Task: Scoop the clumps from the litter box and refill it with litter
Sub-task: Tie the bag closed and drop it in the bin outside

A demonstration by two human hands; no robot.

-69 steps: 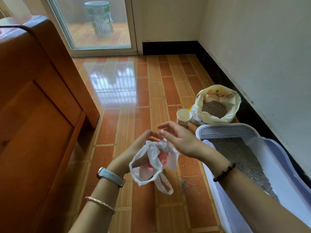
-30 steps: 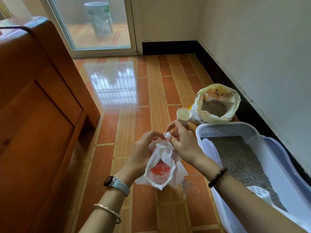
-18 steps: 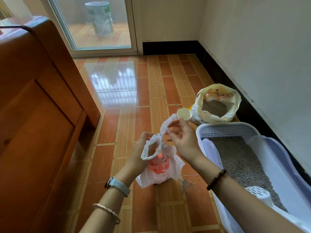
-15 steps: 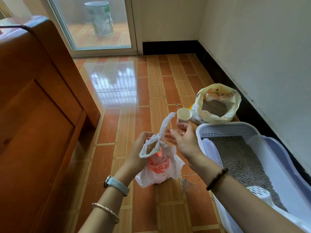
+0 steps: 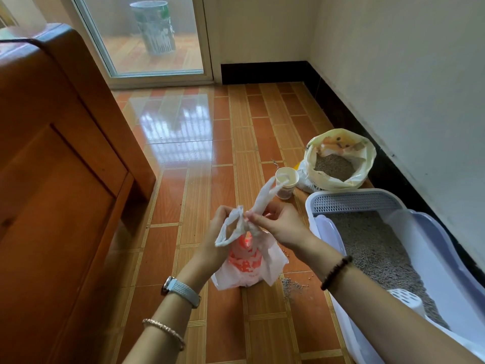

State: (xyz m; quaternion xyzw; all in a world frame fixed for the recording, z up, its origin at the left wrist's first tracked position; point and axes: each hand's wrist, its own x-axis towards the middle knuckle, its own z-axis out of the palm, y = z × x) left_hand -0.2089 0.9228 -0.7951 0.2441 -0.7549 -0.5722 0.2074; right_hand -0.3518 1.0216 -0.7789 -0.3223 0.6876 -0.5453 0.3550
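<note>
A small white plastic bag (image 5: 246, 269) with red print hangs above the floor between my hands. My left hand (image 5: 217, 232) grips one looped handle at the bag's neck. My right hand (image 5: 280, 224) pinches the other handle, which sticks up toward the paper cup. The white and lilac litter box (image 5: 446, 258) stands at the right along the wall, filled with grey litter (image 5: 378, 253). A white slotted scoop (image 5: 405, 302) lies in the box at its near end. An open yellow litter bag (image 5: 341, 158) sits beyond the box.
A white paper cup (image 5: 286, 182) stands on the tiles between the litter bag and my hands. Spilled litter grains (image 5: 292, 285) lie on the floor beside the box. A wooden cabinet (image 5: 65, 179) fills the left side. A glass door (image 5: 147, 35) is at the back.
My hands have gone from gathering the open bag's handles to crossing them at the neck. One handle now stands up from my right hand and the bag hangs lower.
</note>
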